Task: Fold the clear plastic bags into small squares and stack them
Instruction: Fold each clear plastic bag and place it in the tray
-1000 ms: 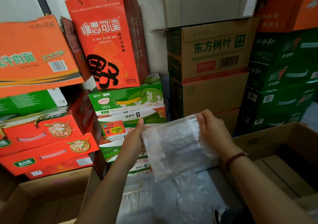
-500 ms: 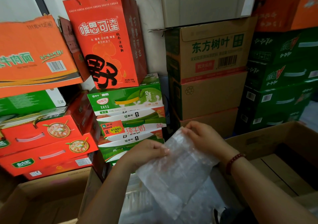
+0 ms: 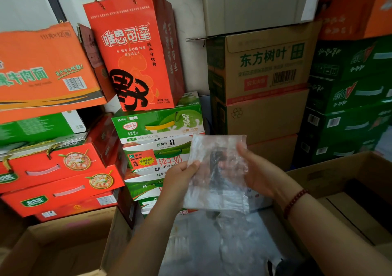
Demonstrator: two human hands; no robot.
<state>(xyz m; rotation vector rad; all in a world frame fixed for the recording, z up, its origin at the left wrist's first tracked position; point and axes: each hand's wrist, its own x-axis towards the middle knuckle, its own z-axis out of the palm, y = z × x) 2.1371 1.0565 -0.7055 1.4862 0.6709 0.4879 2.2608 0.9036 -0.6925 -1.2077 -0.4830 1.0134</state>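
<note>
Holding the clear plastic bag [image 3: 216, 169] upright above the loose plastic pile [image 3: 222, 239], the left hand [image 3: 180, 178] pinched one edge and the right hand [image 3: 254, 171] gripped the other, which probably needed aligned edges before creasing.

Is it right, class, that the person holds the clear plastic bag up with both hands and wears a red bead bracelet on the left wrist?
Not quite. The head view shows the red bead bracelet on the right wrist; both hands do hold the clear plastic bag.
</note>
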